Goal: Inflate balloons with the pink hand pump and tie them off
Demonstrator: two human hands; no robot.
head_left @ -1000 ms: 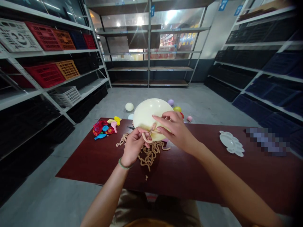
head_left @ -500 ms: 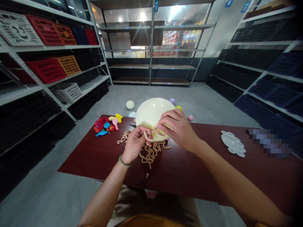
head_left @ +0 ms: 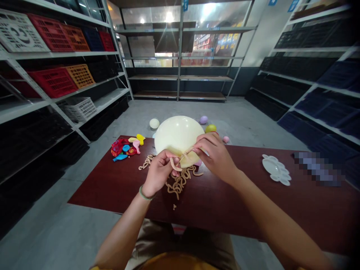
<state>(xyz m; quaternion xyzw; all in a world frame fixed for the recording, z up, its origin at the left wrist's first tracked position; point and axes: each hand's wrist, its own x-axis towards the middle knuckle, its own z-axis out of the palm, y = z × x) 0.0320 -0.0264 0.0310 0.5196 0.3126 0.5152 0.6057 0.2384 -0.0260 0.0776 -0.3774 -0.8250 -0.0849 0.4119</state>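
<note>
A large pale yellow balloon point(head_left: 178, 133) stands just beyond my two hands, its lower end between them. My left hand point(head_left: 161, 168) pinches a beige, cord-like strip point(head_left: 175, 165) that curves down from the fingers. With closed fingertips my right hand point(head_left: 212, 152) grips the other part of the strip, stretched thin by the balloon's lower end. Beneath the hands, a pile of curly beige strips point(head_left: 178, 185) lies on the dark red table point(head_left: 112, 187). A smaller heap of them point(head_left: 146, 162) is left of the pile.
Deflated colourful balloons point(head_left: 120, 149) lie at the table's left. A white scalloped palette point(head_left: 275, 168) and a blurred-out object point(head_left: 317, 168) are at the right. Small inflated balloons, one whitish point(head_left: 154, 123) and one purple point(head_left: 203, 119), are beyond the table. Shelves with crates point(head_left: 53, 80) stand around.
The large balloon has shifted slightly left. My right hand has moved a little right, away from my left hand, and the strip between them is now stretched out.
</note>
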